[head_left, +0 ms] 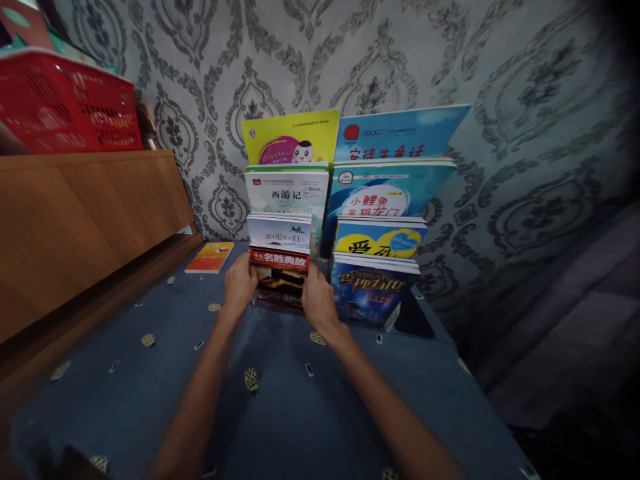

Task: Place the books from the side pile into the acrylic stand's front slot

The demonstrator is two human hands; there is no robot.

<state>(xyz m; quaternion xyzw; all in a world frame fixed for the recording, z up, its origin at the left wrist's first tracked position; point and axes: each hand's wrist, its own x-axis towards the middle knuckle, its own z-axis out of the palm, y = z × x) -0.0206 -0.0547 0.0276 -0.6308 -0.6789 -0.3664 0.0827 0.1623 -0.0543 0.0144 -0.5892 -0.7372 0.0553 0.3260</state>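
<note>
A dark book with a red title band stands upright at the front of the left column of books. My left hand grips its left edge, and my right hand holds the right edge; the fingertips behind it are hidden. Behind it rise a pale blue-white book, a white-green book and a yellow-green book. Close to my right hand, the right column has a dark blue book in front, then a yellow-and-blue book, a teal book and a light blue book.
An orange book lies flat left of the columns on the dark blue patterned cloth. A wooden cabinet borders the left side, with a red basket on top. The patterned wall stands close behind the books.
</note>
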